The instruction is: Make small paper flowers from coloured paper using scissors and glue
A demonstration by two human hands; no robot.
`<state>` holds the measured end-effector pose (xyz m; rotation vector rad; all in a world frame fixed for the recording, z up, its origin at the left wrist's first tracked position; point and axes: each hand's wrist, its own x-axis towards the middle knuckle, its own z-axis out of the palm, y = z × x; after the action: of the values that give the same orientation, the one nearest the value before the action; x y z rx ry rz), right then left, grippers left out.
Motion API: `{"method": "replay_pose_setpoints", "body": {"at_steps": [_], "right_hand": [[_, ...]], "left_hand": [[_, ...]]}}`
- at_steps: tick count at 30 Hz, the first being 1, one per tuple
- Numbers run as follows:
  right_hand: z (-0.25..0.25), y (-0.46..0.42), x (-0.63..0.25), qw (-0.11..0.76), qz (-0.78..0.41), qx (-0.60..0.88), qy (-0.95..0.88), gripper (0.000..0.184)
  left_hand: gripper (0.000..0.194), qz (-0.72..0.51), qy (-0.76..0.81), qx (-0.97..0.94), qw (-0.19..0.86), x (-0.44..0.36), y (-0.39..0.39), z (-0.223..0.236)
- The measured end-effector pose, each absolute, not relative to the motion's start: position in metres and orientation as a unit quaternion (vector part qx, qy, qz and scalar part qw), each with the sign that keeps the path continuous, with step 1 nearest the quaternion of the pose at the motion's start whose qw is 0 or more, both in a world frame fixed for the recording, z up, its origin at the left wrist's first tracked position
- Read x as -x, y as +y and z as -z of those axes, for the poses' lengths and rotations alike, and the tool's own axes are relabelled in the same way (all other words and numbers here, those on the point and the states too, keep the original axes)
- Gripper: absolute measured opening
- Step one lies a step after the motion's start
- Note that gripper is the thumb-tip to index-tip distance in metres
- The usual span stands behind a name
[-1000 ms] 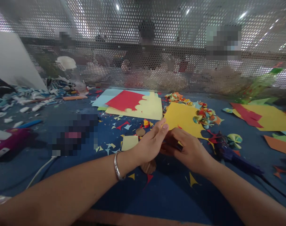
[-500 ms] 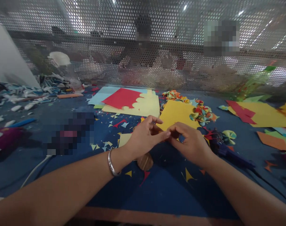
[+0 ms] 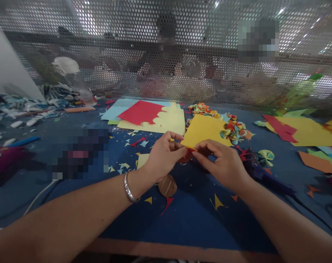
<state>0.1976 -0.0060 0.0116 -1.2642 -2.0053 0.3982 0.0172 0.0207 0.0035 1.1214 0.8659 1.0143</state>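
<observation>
Between my fingertips is a small red and yellow felt-like piece (image 3: 188, 155), partly hidden by the fingers. My left hand (image 3: 166, 155), with a silver bracelet at the wrist, pinches it from the left. On the other side my right hand (image 3: 223, 160) has thumb and forefinger closed at its edge. A round wooden piece (image 3: 168, 185) lies on the table below my left hand. Just behind the hands is a yellow sheet (image 3: 205, 129) with a scalloped right edge, beside a heap of small folded multicoloured pieces (image 3: 234, 128).
Red (image 3: 141, 112), pale yellow and light blue sheets overlap at the back. A dark tool with a cord (image 3: 272, 180) lies at right, near a folded green-yellow piece (image 3: 266, 157). Scraps litter the blue table (image 3: 193, 223). A perforated metal screen (image 3: 122, 54) stands behind, people beyond it.
My fingertips have parted slightly, and the red and yellow piece now shows between them. The view has shifted a little; the things on the table stay put.
</observation>
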Motion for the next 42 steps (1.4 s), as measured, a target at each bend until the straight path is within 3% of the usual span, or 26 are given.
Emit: {"method": "replay_pose_setpoints", "body": {"at_steps": [7, 21, 37, 42], "right_hand": [[-0.0109, -0.0048, -0.1961, 0.367, -0.148, 0.489, -0.777, 0.008], [-0.0098, -0.0052, -0.1967, 0.361, -0.123, 0.496, -0.78, 0.01], [-0.0092, -0.0062, -0.1961, 0.362, -0.098, 0.47, -0.799, 0.012], [-0.011, -0.007, -0.1973, 0.363, -0.102, 0.473, -0.796, 0.012]], "left_hand": [[0.03, -0.451, 0.398, -0.502, 0.622, -0.0165, 0.0193, -0.0048], [0.037, -0.422, 0.393, -0.537, 0.616, -0.017, 0.019, -0.0028], [0.026, -0.428, 0.386, -0.55, 0.604, -0.0179, 0.0196, -0.0046], [0.025, -0.437, 0.374, -0.503, 0.645, -0.0179, 0.0185, -0.0051]]}}
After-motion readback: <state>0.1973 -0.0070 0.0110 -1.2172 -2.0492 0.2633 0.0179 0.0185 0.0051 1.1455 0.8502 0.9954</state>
